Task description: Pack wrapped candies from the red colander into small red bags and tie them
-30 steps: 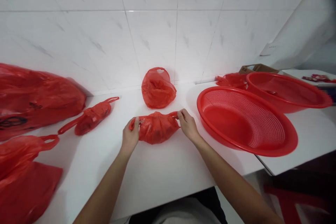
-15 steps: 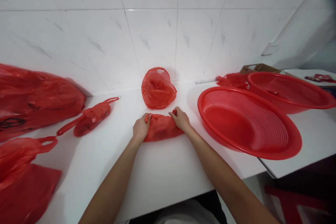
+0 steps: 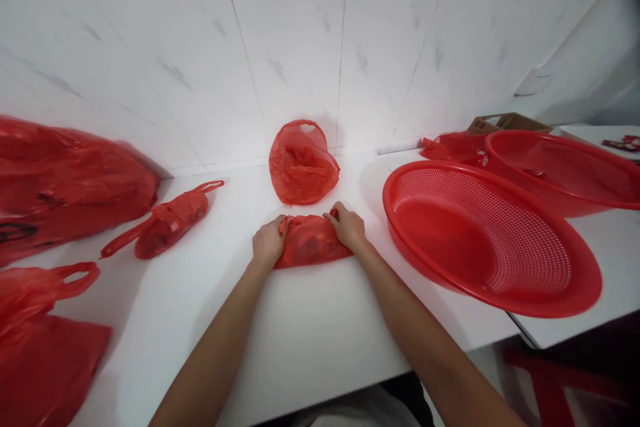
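A red plastic bag [image 3: 313,241] with something darker inside lies on the white table, its top edge folded over. My left hand [image 3: 269,240] pinches its left corner between thumb and fingers. At the opposite end, my right hand [image 3: 347,227] is closed on the upper right corner. What the bag contains cannot be made out through the film. Just behind it, close to the wall, stands another red plastic bag [image 3: 303,167] with its mouth spread open and crumpled film within.
To the right stand a red perforated basket [image 3: 440,233] and a red basin [image 3: 560,167], with a cardboard box [image 3: 507,122] behind. On the left lie a rolled red bag [image 3: 173,223], a large red bag [image 3: 75,180] and more red bags [image 3: 55,360]. A tiled wall [image 3: 290,60] bounds the back.
Both hands keep their grip on the bag's corners and have barely moved. The bag's front looks slightly more creased, with the dark contents showing more. The camera view has tilted down slightly.
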A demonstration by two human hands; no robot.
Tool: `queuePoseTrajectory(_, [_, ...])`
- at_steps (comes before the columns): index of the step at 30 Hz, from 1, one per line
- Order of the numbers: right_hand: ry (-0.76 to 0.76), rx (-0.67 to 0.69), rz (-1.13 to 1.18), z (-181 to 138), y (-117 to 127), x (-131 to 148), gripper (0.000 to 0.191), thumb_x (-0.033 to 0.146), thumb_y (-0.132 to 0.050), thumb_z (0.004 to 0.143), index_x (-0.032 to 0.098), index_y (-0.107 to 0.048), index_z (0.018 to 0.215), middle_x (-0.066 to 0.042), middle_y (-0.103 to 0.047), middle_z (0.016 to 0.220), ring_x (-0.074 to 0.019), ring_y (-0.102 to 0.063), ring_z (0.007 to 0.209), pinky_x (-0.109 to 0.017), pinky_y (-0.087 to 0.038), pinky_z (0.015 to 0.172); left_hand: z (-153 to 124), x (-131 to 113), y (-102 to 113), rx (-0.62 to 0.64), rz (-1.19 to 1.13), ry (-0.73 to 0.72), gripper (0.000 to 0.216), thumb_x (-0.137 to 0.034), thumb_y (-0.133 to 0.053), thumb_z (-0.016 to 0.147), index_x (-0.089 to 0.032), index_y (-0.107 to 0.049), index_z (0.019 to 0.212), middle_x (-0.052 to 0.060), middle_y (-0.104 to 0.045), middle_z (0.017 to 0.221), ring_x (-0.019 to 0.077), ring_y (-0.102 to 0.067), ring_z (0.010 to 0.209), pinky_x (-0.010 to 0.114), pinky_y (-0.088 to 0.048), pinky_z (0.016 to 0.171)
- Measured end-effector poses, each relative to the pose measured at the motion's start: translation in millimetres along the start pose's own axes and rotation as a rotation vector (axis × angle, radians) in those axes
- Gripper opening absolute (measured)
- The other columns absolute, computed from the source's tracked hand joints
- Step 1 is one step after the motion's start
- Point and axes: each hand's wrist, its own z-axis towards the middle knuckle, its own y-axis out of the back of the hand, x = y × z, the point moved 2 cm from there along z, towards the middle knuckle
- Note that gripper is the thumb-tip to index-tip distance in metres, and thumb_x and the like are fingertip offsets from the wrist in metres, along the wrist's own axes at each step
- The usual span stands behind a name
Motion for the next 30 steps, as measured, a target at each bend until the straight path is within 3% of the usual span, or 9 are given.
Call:
queuePoseTrajectory(12, [0.032, 0.002, -0.087, 3.1, -2.3, -3.6, 0.020, 0.044, -0.049, 0.093, 0.025, -0.049, 0.090, 0.002, -0.065, 0.080, -0.0147, -0.054, 0.067, -0.025, -0.026, 0.056, 3.4, 3.7, -6.6, -0.004, 0.041, -0.009, 0.043, -0.047, -0.028, 0.094, -0.033, -0.065, 0.112, 0.005, -0.072, 0.104, 0.0264, -0.062, 0.088, 0.033, -0.039, 0.069])
queuePoseTrajectory(22, [0.058, 0.031, -0.018, 4.3, 0.6, -8.0, 0.019, 0.042, -0.052, 0.091, 0.023, -0.052, 0.087, 0.002, -0.063, 0.077, -0.0144, -0.055, 0.068, -0.025, -0.030, 0.058, 1.9, 5.6, -6.9, -0.029, -0.066, -0.002, 0.043, -0.053, -0.032, 0.093, -0.032, -0.068, 0.103, 0.003, -0.073, 0.098, 0.0264, -0.063, 0.090, 0.034, -0.041, 0.074])
queuePoseTrajectory(28, [0.056, 0.056, 0.113, -2.6, 8.5, -7.8, 0.037, 0.059, -0.038, 0.092, 0.024, -0.049, 0.089, 0.003, -0.063, 0.078, -0.0130, -0.058, 0.069, -0.024, -0.038, 0.061, -0.9, 4.9, -3.0, -0.051, -0.274, 0.073, 0.058, -0.058, -0.026, 0.093, -0.019, -0.068, 0.096, 0.010, -0.073, 0.093, 0.0260, -0.067, 0.087, 0.033, -0.048, 0.072])
queuePoseTrajectory(30, [0.064, 0.080, 0.120, -6.3, 8.2, -5.0, 0.040, 0.064, -0.047, 0.086, 0.024, -0.049, 0.091, 0.003, -0.063, 0.079, -0.0140, -0.058, 0.070, -0.025, -0.038, 0.061, -5.1, -2.4, -5.1, -0.054, -0.327, 0.076, 0.060, -0.062, -0.027, 0.091, -0.017, -0.066, 0.099, 0.011, -0.073, 0.098, 0.0256, -0.068, 0.088, 0.033, -0.049, 0.073])
